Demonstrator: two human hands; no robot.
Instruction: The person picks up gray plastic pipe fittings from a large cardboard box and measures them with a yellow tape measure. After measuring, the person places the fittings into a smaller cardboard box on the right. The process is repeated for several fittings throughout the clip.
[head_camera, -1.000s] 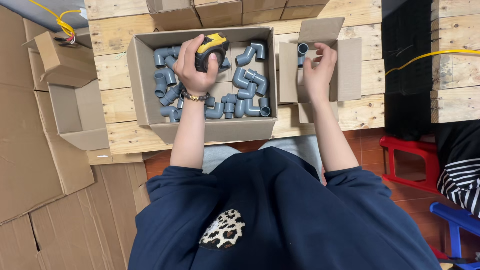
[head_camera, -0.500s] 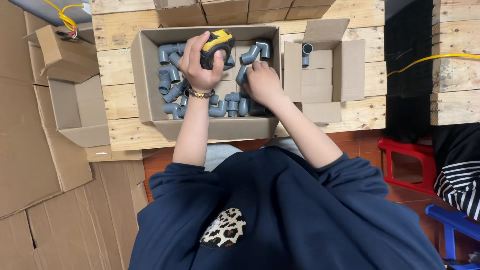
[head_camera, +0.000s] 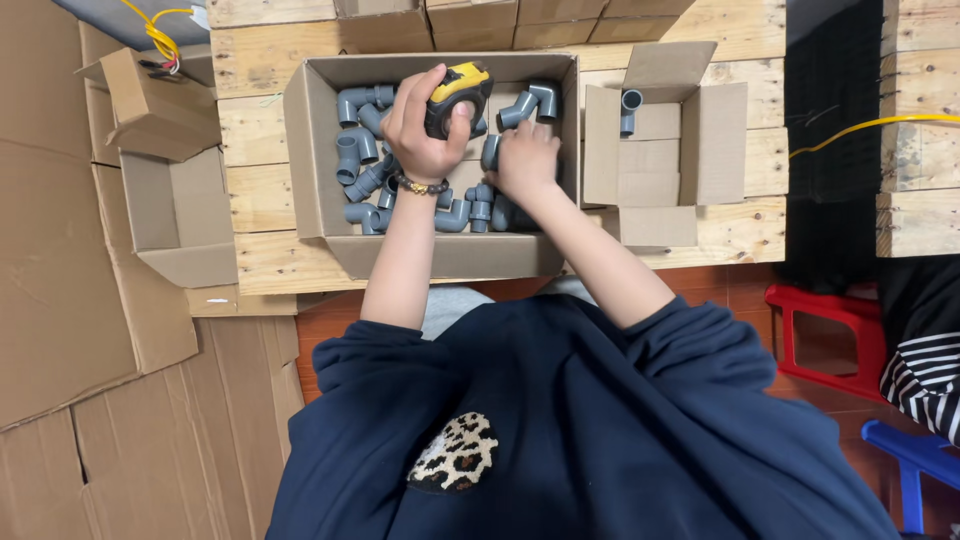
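Note:
My left hand grips a yellow and black handheld device above a large open cardboard box that holds several grey pipe elbows. My right hand reaches down into the same box and closes its fingers around a grey pipe elbow. A smaller open cardboard box stands to the right, with one grey pipe elbow lying in its far left corner.
Both boxes rest on a wooden pallet surface. An empty open carton and flattened cardboard sheets lie at the left. A red stool and a blue stool stand at the right, by a person's striped sleeve.
My right hand left the small box at the right and moved left into the large box, onto the pipe elbows. My left hand kept the device over the box.

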